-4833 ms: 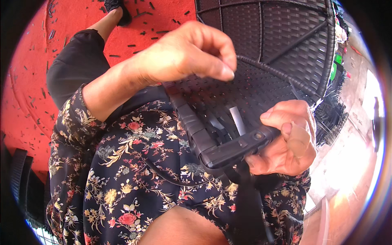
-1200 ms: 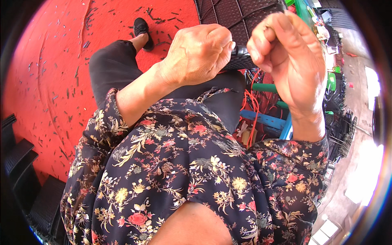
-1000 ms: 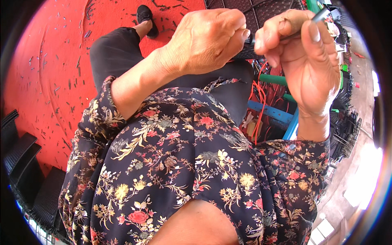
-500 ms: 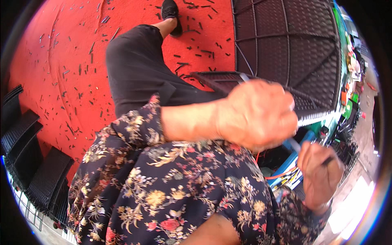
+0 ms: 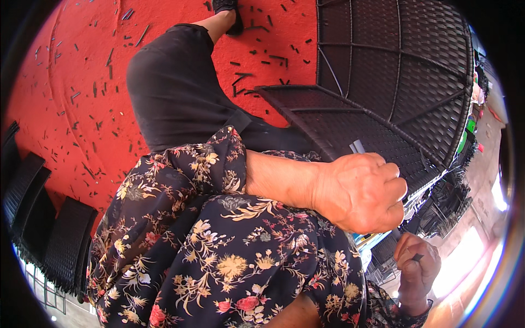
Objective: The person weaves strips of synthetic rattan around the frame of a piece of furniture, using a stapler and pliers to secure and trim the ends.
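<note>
My left hand point(image 5: 363, 191) is closed in a fist, back of the hand up, in front of a black woven wicker piece point(image 5: 328, 117). Two short, flat grey strip ends point(image 5: 356, 146) stick out beside the fist; the rest of them is hidden. Lower and farther right, my right hand point(image 5: 418, 265) is closed too. A small dark tip shows between its fingers, too little to name. Behind the fist, the wicker piece's low side joins a tall panel point(image 5: 383, 54) with ribs across its weave.
Red floor covering point(image 5: 180, 13) spreads to the left, strewn with short black offcuts. Black woven pieces point(image 5: 68, 240) stand in a row at the lower left. My bent leg point(image 5: 175, 87) lies beyond my arm. Black strands and clutter point(image 5: 437, 213) crowd the right side.
Both hands have shifted in view: the left lower and a little right, the right lower and slightly left. The wicker piece shows larger. Both hands stay closed.
</note>
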`<state>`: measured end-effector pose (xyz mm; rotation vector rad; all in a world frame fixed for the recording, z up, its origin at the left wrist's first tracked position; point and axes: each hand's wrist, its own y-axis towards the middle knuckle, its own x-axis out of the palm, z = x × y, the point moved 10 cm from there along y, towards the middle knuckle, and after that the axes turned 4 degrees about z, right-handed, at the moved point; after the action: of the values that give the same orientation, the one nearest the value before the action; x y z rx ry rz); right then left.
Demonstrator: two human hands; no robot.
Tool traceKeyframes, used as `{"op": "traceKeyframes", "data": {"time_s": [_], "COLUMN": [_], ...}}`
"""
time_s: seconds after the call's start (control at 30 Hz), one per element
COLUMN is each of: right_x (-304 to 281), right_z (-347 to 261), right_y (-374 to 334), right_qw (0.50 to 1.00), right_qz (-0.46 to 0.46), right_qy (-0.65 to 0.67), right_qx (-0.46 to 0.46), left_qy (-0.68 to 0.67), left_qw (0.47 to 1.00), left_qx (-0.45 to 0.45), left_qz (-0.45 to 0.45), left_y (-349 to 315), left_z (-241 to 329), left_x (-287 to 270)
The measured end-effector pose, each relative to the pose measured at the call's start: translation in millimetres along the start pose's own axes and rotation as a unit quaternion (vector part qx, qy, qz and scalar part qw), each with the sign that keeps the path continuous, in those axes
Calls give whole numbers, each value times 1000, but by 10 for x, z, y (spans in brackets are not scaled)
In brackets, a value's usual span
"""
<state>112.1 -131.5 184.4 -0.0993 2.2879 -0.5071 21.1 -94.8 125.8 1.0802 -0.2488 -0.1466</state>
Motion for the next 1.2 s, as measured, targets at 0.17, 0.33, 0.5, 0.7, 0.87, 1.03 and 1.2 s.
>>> {"op": "traceKeyframes", "data": {"time_s": [0.17, 0.33, 0.5, 0.7, 0.87, 1.03, 1.2], "right_x": [-62, -19, 9, -206, -242, -229, -255], "right_z": [2, -133, -163, 42, 81, 30, 59], "right_y": [61, 176, 249, 271, 332, 316, 274], "right_qw": [999, 987, 973, 951, 962, 951, 957], "right_qz": [3, -84, -97, 14, 97, 204, 202], "right_qy": [34, 89, 154, 276, 211, -83, -22], "right_qx": [-3, -103, -141, -139, -145, -216, -207], "left_qy": [-27, -21, -29, -66, -67, -121, -132], "left_qw": [1000, 999, 999, 997, 997, 990, 988], "left_qx": [-8, -16, -21, -36, -44, -71, -81], "left_qz": [12, 26, 35, -2, 19, 26, 29], "left_y": [-3, -16, -13, 7, 11, 14, 24], "left_z": [-35, -45, -18, 66, 162, 145, 159], "left_x": [-1, -43, -45, -41, 3, -2, -8]}}
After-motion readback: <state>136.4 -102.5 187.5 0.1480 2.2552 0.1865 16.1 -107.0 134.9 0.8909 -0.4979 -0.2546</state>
